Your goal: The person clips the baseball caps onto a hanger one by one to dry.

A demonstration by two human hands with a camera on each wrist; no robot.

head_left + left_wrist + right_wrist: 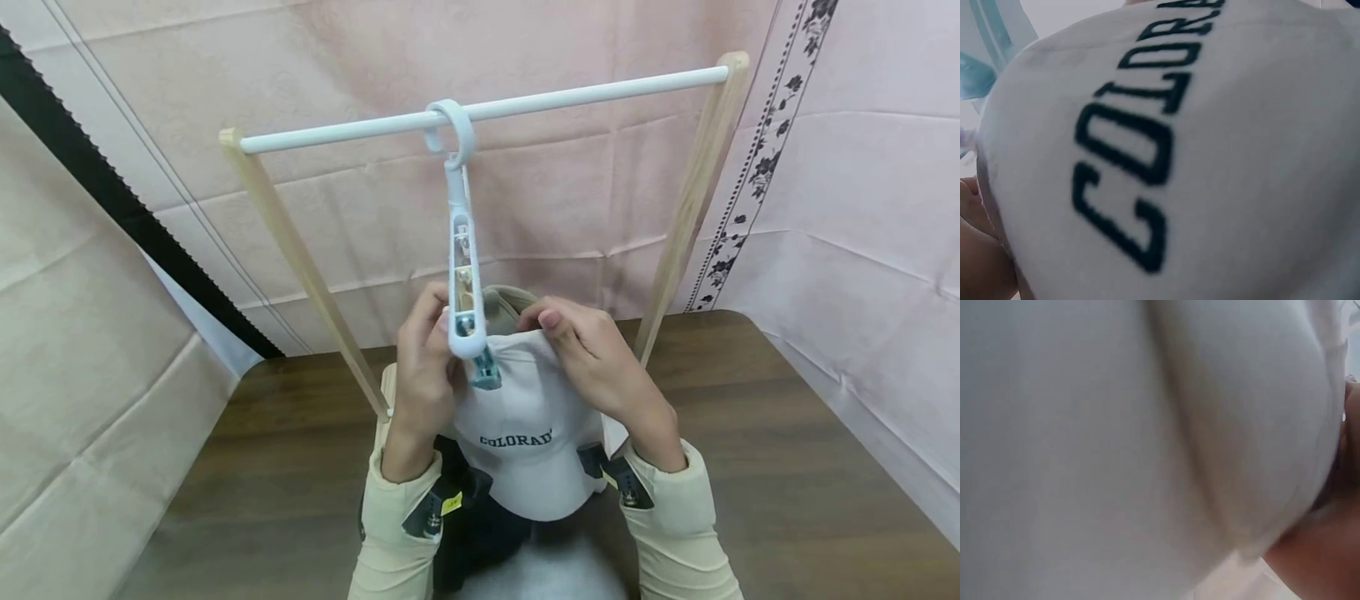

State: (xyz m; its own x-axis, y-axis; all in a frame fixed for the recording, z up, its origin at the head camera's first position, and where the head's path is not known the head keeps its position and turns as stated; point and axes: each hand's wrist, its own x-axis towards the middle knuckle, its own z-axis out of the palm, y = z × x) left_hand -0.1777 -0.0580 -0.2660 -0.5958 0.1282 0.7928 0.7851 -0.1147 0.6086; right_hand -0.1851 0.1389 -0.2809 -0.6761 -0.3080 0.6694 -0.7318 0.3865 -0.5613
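Note:
A white baseball cap [517,400] with dark lettering is held upright below a light blue hanging clip [463,275]. The clip hangs by its hook from a white rod; its teal lower end [486,372] overlaps the cap's upper front. My left hand [423,375] holds the cap's left upper side, right beside the clip, its fingertips partly hidden. The right hand [600,358] grips the cap's upper right edge, thumb in front and fingers curled. Lettered cap cloth [1210,156] fills the left wrist view, and plain cap cloth [1085,456] the right wrist view.
The white rod [600,89] spans two wooden posts, a left post [300,258] and a right post [690,208]. Under them is a brown wooden table [750,433]. Pale pink cloth [360,233] hangs behind and at the sides.

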